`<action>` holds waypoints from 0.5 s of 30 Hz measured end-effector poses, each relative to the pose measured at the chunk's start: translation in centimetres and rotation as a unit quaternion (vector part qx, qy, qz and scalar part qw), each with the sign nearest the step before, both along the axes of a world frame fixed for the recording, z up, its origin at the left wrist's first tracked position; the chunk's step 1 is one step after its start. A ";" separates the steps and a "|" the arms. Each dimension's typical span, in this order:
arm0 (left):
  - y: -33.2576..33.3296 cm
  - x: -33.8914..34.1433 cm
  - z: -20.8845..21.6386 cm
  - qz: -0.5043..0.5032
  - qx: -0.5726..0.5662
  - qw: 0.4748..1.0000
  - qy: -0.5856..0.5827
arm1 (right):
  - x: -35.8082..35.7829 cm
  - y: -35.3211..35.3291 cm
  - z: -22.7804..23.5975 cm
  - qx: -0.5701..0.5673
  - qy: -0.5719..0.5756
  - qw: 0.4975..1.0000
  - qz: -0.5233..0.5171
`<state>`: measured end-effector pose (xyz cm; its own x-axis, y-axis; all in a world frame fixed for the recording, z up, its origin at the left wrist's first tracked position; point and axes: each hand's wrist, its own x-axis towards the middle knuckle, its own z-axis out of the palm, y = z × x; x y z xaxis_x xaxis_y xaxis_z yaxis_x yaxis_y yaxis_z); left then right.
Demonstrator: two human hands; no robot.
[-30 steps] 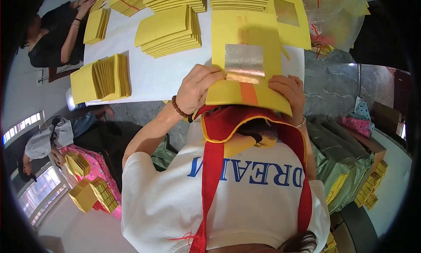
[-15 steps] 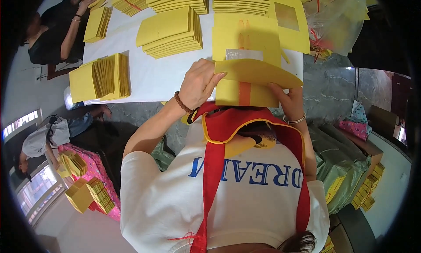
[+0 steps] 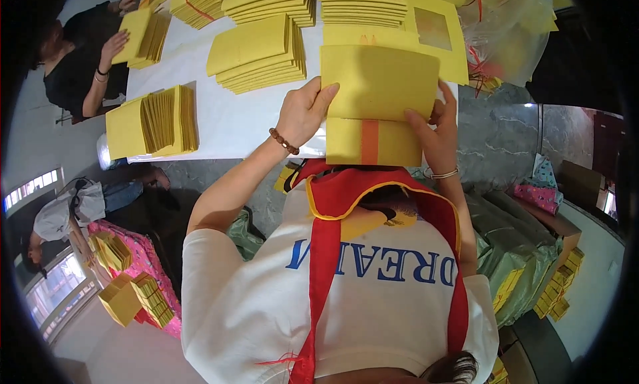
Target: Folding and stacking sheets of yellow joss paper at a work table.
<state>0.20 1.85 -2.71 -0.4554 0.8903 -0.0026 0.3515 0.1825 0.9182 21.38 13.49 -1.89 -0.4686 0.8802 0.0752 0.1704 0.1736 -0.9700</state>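
Note:
A plain yellow paper sheet (image 3: 379,81) is held up at the near edge of the table, its broad face toward me. My left hand (image 3: 305,112) pinches its left edge between thumb and fingers. At the opposite edge my right hand (image 3: 436,132) grips it, thumb in front and fingers behind. Just below, a yellow piece with an orange stripe (image 3: 369,143) lies close to my apron; whether the two are joined I cannot tell. Behind the sheet, more yellow paper (image 3: 373,35) is partly covered.
Folded yellow stacks stand on the white table (image 3: 206,114): one mid-table (image 3: 256,51), one at left (image 3: 153,121), several at the back. A yellow sheet with a window (image 3: 432,30) and a clear plastic bag (image 3: 509,34) lie at right. A co-worker's hand (image 3: 114,48) touches a stack at far left.
The yellow sheet has swung up and away from me, now showing its broad face instead of a curved edge. Both hands have shifted with it. The co-worker's hand has come down beside a stack.

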 end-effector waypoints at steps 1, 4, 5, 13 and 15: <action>0.0 -0.2 -0.3 0.008 -0.018 1.000 -0.015 | -0.3 0.0 0.0 0.000 0.000 1.000 0.000; 0.3 -0.7 -1.3 0.021 -0.019 0.998 -0.061 | -0.7 0.5 -0.2 -0.002 -0.003 1.000 -0.022; 0.5 -0.8 -1.3 0.021 -0.019 0.998 -0.061 | -0.7 1.0 -0.2 0.003 -0.041 0.999 0.000; 1.3 -1.4 -1.8 0.026 -0.070 0.991 -0.110 | -0.9 1.8 -0.8 0.008 -0.128 0.992 0.017; 1.3 -1.3 -1.6 0.029 -0.073 0.988 -0.131 | -1.2 1.6 -0.6 0.011 -0.116 0.993 0.008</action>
